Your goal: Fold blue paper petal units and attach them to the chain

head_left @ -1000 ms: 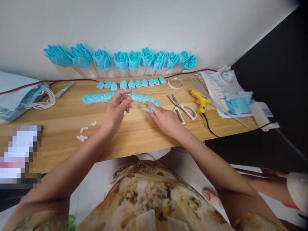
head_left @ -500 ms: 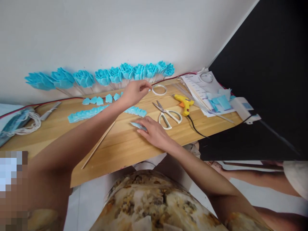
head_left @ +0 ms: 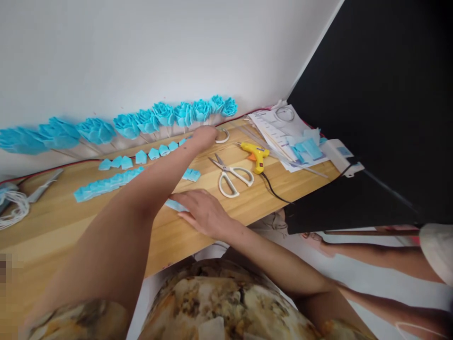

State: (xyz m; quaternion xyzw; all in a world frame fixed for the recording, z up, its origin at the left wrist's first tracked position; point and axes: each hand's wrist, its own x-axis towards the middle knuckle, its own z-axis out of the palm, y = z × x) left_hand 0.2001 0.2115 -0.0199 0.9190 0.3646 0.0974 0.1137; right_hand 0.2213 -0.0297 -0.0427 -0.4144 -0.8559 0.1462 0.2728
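- I see the blue piece (head_left: 177,206) on the bench (head_left: 166,245), partly under the right hand (head_left: 205,212) and near the front edge.
- The fingers of the right hand lie over this piece, with the thumb a little apart; I cannot tell if they pinch it or only press it.
- The left hand (head_left: 205,136) is stretched toward the back, just beside the tape ring (head_left: 226,139); its fingers are hidden from me, so I cannot tell how open they are or what they hold.
- The left forearm crosses above the overlapped blue strip (head_left: 106,185) and hides its middle part.
- Behind this strip stands a row of folded pieces (head_left: 140,157); farther back, blue flowers (head_left: 163,113) on sticks lean at the wall (head_left: 141,52).
- Between the right hand and the scissors (head_left: 225,168), blades parted, I see a narrow band of wood.
- The yellow glue gun (head_left: 259,153) lies beyond the scissors.
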